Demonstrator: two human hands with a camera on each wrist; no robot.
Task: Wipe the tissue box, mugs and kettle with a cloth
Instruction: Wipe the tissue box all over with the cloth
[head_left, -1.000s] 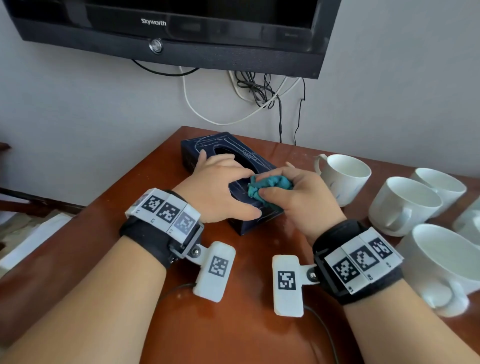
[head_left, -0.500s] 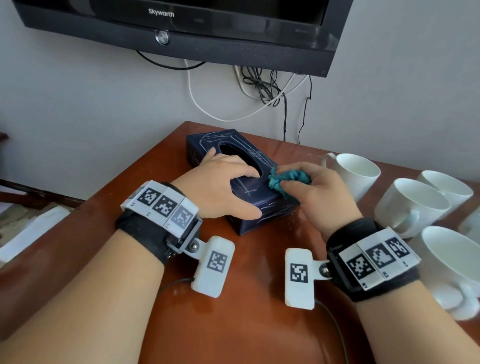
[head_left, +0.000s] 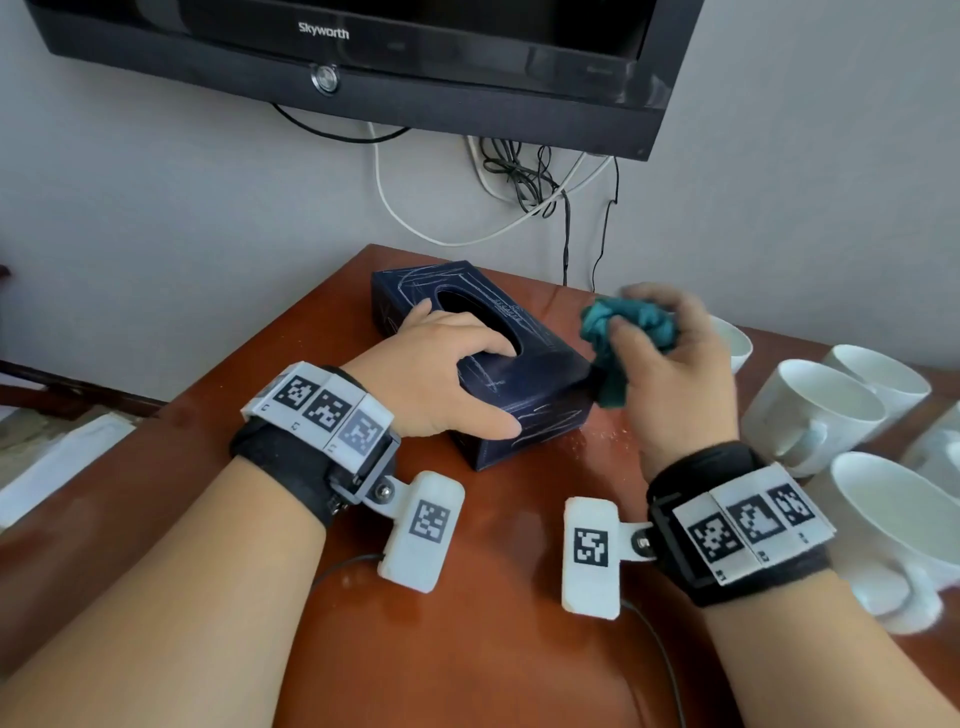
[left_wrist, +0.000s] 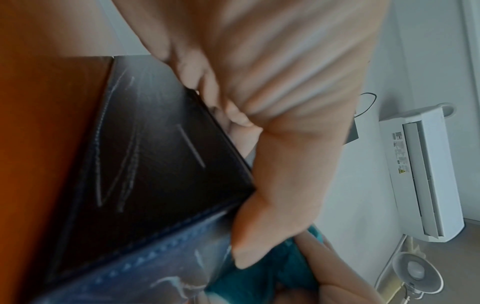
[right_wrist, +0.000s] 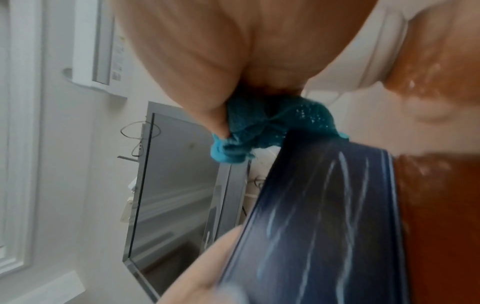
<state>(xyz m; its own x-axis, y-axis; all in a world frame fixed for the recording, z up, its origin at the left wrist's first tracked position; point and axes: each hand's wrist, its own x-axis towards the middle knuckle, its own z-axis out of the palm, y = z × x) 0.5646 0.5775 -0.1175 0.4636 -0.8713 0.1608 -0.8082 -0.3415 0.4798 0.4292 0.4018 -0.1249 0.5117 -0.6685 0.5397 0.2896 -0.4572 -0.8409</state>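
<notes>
A dark blue tissue box (head_left: 524, 379) (left_wrist: 145, 174) (right_wrist: 324, 226) lies slantwise on the brown table (head_left: 467, 623). My left hand (head_left: 441, 374) grips its near end, fingers curled over the top by the oval slot and thumb along the near side. My right hand (head_left: 670, 364) holds a bunched teal cloth (head_left: 623, 338) (right_wrist: 259, 131) at the box's right side; the cloth hangs against the box's right top edge. Several white mugs (head_left: 815, 410) stand to the right. No kettle is in view.
A black television (head_left: 363, 52) hangs on the wall above, with cables (head_left: 519, 182) dangling behind the table. The table's left edge (head_left: 270, 332) drops off beside the box. Wet smears (head_left: 608, 441) shine on the tabletop near the box.
My right hand slid the cloth from the box's near top toward the right and lifted it off to the right side. The left hand kept its hold on the box.
</notes>
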